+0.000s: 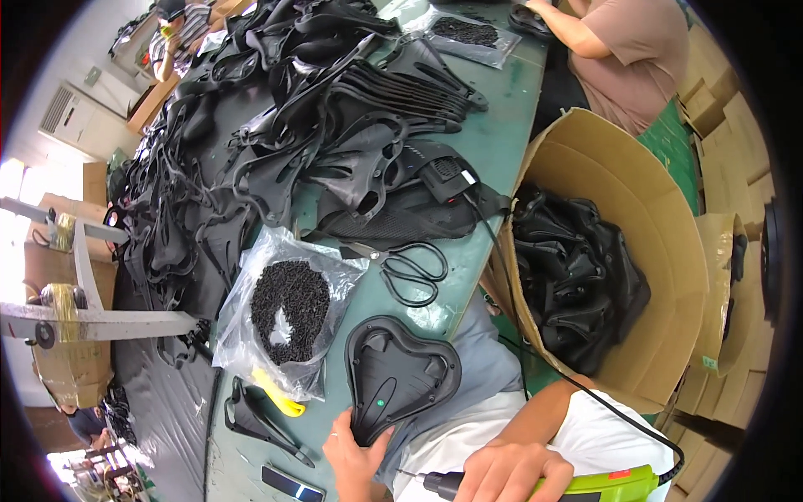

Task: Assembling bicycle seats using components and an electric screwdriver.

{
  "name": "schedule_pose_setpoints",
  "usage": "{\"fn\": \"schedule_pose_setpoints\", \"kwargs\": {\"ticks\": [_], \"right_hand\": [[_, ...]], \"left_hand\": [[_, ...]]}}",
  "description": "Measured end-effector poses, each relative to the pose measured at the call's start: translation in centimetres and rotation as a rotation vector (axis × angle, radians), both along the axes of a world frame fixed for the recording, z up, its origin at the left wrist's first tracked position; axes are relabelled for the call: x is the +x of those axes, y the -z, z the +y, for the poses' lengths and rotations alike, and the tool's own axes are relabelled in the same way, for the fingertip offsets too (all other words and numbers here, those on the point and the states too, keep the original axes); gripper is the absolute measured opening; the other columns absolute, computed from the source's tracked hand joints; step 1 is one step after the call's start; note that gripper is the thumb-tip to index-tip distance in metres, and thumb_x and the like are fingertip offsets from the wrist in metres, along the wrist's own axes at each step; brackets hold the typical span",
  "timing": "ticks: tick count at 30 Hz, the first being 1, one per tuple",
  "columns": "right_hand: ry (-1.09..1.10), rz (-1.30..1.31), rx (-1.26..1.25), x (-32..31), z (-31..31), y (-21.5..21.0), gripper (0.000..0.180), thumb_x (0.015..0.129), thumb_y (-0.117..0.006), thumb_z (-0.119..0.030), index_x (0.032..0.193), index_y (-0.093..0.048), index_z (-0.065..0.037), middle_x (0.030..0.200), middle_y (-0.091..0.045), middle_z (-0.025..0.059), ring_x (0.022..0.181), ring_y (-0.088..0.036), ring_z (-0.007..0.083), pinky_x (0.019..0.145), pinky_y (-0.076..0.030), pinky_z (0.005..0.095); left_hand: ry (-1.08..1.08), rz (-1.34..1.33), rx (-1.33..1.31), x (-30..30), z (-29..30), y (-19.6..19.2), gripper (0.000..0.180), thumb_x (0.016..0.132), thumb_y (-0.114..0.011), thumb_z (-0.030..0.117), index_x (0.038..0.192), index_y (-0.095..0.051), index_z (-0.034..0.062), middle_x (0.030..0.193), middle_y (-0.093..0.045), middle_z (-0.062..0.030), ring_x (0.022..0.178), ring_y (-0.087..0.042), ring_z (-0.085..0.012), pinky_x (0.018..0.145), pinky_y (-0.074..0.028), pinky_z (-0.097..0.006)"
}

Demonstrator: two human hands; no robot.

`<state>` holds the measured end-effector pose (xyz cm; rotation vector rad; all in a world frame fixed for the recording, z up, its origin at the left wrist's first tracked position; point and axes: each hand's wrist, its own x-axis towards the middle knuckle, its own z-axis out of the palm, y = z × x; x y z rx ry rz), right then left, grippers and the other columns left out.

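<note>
My left hand (355, 452) grips the narrow nose of a black bicycle saddle (400, 364), its underside up and a small green dot on it. My right hand (512, 475) is wrapped round a green and black corded power screwdriver (615, 485). The thin bit points left toward my left hand, apart from the saddle. Left of the saddle lies an open clear plastic bag of small black screws (293, 322), with a yellow-handled tool (280, 397) at its lower edge. A loose black saddle part (263, 422) rests nearby.
Black-handled scissors (416, 272) and a phone (293, 484) lie on the green table. Saddle parts (360, 159) pile up at the far left. On my right stands a cardboard box (661, 326) of black saddles, crossed by the tool's cord (523, 326). Another person (623, 50) sits beyond.
</note>
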<state>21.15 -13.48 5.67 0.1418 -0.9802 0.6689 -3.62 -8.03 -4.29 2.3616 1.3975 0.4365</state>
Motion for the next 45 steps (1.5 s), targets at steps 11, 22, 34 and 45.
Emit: {"fn": "schedule_pose_setpoints", "kwargs": {"ticks": [11,22,34,45], "right_hand": [[0.027,-0.042,0.039,0.2,-0.4,-0.8,0.035,0.095,-0.079,-0.012,0.116,-0.055,0.002,0.085,-0.067,0.0153,0.066,-0.066,0.0276,0.058,-0.056,0.0418],[0.101,0.043,-0.001,0.2,-0.3,-1.0,0.032,0.097,-0.077,-0.015,0.115,-0.056,0.002,0.084,-0.068,0.0163,0.063,-0.067,0.0276,0.054,-0.057,0.0412],[-0.012,-0.074,0.132,0.0,-0.6,1.0,0.039,0.098,-0.07,-0.007,0.123,-0.042,0.002,0.064,-0.06,0.0121,0.047,-0.061,0.0237,0.047,-0.057,0.0417],[0.082,-0.033,-0.151,-2.6,-2.1,-1.9,0.026,0.103,-0.05,-0.031,0.104,-0.057,-0.006,0.082,-0.066,0.0147,0.065,-0.065,0.0264,0.056,-0.057,0.0437]], "left_hand": [[0.218,-0.285,-0.14,12.1,0.8,-3.1,0.076,0.069,-0.098,0.032,0.128,-0.066,-0.0023,0.104,-0.075,-0.0188,0.084,-0.076,-0.0364,0.073,-0.061,-0.041],[0.602,-0.362,-0.283,21.9,0.0,-3.4,0.081,0.08,-0.088,0.028,0.148,-0.053,0.0027,0.118,-0.071,-0.0171,0.09,-0.073,-0.0347,0.074,-0.06,-0.042],[0.819,-0.731,-0.328,27.8,-4.5,5.2,0.049,0.084,-0.075,0.015,0.129,-0.061,0.0005,0.119,-0.06,-0.0183,0.114,-0.062,-0.037,0.093,-0.054,-0.046],[0.47,-1.081,-0.258,19.5,0.4,-0.6,0.05,0.092,-0.072,0.015,0.138,-0.06,-0.0006,0.134,-0.057,-0.0174,0.113,-0.062,-0.0338,0.089,-0.055,-0.043]]}}
